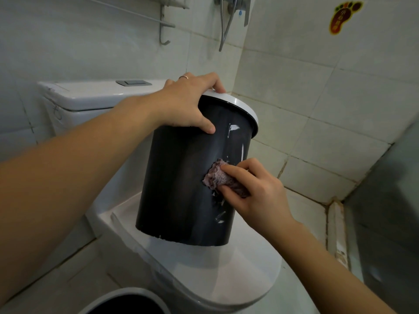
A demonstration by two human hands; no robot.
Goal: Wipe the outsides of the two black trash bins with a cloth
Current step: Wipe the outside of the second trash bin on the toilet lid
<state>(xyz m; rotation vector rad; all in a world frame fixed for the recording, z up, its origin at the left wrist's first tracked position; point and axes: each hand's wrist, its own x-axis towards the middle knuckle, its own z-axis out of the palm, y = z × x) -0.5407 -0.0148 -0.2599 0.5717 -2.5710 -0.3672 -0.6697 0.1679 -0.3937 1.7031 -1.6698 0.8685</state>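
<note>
A black trash bin (pixel 181 177) with a white rim ring stands tilted on the closed toilet lid (pixel 226 275). My left hand (pixel 188 103) grips the bin's top rim, thumb on the black wall. My right hand (pixel 254 191) pinches a small purple-grey cloth (pixel 217 175) and presses it against the bin's right side, about mid-height. Wet streaks glint on the bin's wall. A second black bin (pixel 127 302) with a white rim shows partly at the bottom edge, on the floor in front of the toilet.
A white toilet tank (pixel 74 98) stands behind the bin against the tiled wall. A shower hose (pixel 226 26) and metal rack (pixel 163 21) hang above. A grey cabinet side (pixel 385 211) stands at the right. A foot-shaped sticker (pixel 344 17) marks the right wall.
</note>
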